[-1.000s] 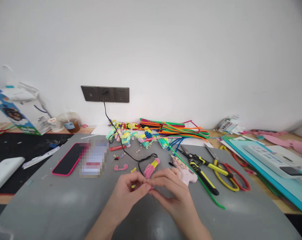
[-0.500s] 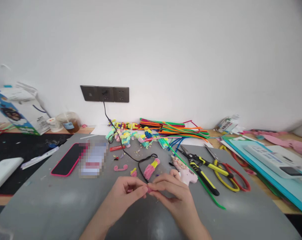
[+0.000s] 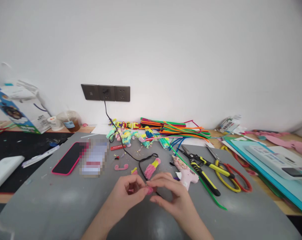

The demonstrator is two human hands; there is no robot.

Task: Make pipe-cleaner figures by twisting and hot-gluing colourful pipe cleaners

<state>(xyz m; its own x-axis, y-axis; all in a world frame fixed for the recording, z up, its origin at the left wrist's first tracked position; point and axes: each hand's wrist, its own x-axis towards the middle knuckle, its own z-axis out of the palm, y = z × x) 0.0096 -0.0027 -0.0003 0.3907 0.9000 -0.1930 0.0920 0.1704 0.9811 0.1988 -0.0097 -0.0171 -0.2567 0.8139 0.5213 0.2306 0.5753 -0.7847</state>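
Observation:
Between the thumb and fingers of my left hand [image 3: 129,191] a small pink fuzzy piece [image 3: 149,190] is pinched, seemingly of pipe cleaner; more pink shows inside the curled fingers. My right hand [image 3: 172,191] is just to the right, thumb apart from its fingers. Its fingertips meet the top of the pink piece or hover just over it; I cannot tell which. Beyond my hands lies a pink bundle with a yellow band [image 3: 152,168], with a black cable [image 3: 143,170] passing beside it. A curled pink pipe-cleaner piece [image 3: 121,167] lies to the left.
Pliers [image 3: 199,170], scissors [image 3: 228,170] and a plush-like pink figure [image 3: 187,175] lie to the right, with a green pipe cleaner [image 3: 210,194]. Pipe-cleaner bundles [image 3: 175,128] lie along the wall. A pink-edged phone [image 3: 69,158] lies left, and a drink cup [image 3: 69,122] stands behind.
My right thumb has parted from its fingers and moved off the pink piece, which now shows more fully at my left fingertips. The view has shifted slightly.

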